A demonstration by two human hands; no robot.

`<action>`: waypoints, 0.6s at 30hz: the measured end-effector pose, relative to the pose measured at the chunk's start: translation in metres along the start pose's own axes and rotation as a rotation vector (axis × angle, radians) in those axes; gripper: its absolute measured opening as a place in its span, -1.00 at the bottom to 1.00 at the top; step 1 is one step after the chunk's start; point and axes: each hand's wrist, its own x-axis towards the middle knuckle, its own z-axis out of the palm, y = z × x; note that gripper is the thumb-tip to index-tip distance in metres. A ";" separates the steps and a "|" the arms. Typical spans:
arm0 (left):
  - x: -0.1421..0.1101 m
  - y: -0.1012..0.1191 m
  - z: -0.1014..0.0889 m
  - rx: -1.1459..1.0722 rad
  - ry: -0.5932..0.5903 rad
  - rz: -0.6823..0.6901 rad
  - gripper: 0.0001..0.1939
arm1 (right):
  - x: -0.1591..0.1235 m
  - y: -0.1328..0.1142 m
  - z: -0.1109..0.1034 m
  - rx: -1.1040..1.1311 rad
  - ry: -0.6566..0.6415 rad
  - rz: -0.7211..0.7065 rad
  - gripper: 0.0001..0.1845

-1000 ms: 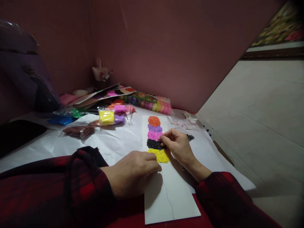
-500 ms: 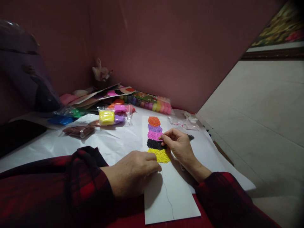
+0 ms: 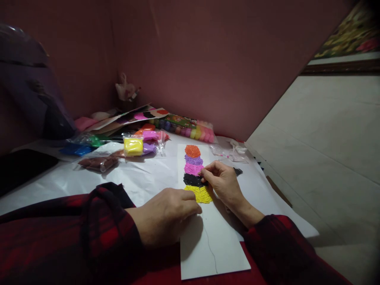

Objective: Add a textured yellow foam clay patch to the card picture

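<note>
A long white board point(image 3: 219, 249) lies in front of me with a thin drawn line down its lower part. Stacked patches of textured clay cover its upper part: orange point(image 3: 192, 151), purple point(image 3: 194, 160), pink point(image 3: 192, 169), black point(image 3: 194, 180) and yellow point(image 3: 203, 194). My right hand point(image 3: 221, 180) pinches a thin stick point(image 3: 200, 173), its tip by the border of the pink and black patches. My left hand point(image 3: 169, 215) rests at the board's left side below the yellow patch, fingers curled together. Whatever is in those fingers, if anything, is hidden.
Bags of clay in yellow point(image 3: 133, 147), brown point(image 3: 99, 163) and blue point(image 3: 75, 149) lie at the left. Behind them are papers point(image 3: 124, 118) and a pack of coloured clay point(image 3: 190, 128). A clear plastic bag point(image 3: 228, 152) is at the right, and a dark flat object point(image 3: 26, 168) at far left.
Almost nothing differs. My right hand and the stick have shifted very slightly; my left hand stays in place.
</note>
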 end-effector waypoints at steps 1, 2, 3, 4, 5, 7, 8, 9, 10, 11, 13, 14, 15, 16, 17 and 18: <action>0.000 0.000 0.000 0.000 0.003 0.002 -0.74 | 0.000 0.000 0.000 -0.002 0.003 0.001 -0.88; 0.000 0.000 0.001 0.000 0.008 0.005 -0.74 | 0.000 -0.001 0.000 -0.002 0.006 0.002 -0.87; 0.000 0.000 0.001 0.000 0.010 0.006 -0.74 | 0.000 -0.001 0.000 0.001 0.007 0.003 -0.87; 0.000 -0.001 0.002 -0.001 0.012 0.006 -0.74 | 0.000 -0.001 0.000 0.008 0.011 0.006 -0.87; 0.000 -0.001 0.002 -0.002 0.011 0.006 -0.75 | 0.000 -0.001 0.000 0.018 0.016 0.009 -0.87; 0.000 -0.001 0.002 -0.004 0.010 0.009 -0.76 | 0.000 -0.001 -0.001 0.049 0.026 0.018 -0.87; 0.000 -0.001 0.002 -0.006 0.005 0.008 -0.76 | 0.000 -0.001 -0.001 0.066 0.032 0.023 -0.88; 0.000 -0.001 0.001 -0.006 0.004 0.006 -0.76 | 0.000 -0.001 -0.001 0.081 0.035 0.028 -0.88; 0.000 -0.001 0.001 -0.006 0.003 0.003 -0.75 | 0.000 0.000 -0.001 0.092 0.037 0.031 -0.88; 0.001 -0.001 0.000 -0.006 0.002 0.001 -0.75 | -0.001 0.000 -0.001 0.097 0.036 0.031 -0.88; 0.001 -0.001 0.000 -0.004 0.002 -0.002 -0.75 | -0.001 0.000 -0.001 0.092 0.033 0.024 -0.88; 0.001 -0.001 0.000 -0.003 0.002 -0.001 -0.75 | -0.001 0.000 -0.001 0.086 0.028 0.018 -0.88; 0.001 -0.001 0.000 -0.001 0.001 -0.001 -0.75 | -0.001 0.000 -0.001 0.079 0.022 0.013 -0.88; 0.001 -0.001 0.000 0.000 0.000 0.001 -0.75 | -0.001 0.000 -0.001 0.071 0.016 0.008 -0.88; 0.001 -0.001 0.000 0.001 -0.001 0.002 -0.74 | -0.001 0.000 -0.001 0.062 0.007 0.007 -0.88; 0.001 -0.001 0.000 0.002 0.001 0.005 -0.74 | -0.001 0.000 -0.001 0.053 0.000 0.006 -0.88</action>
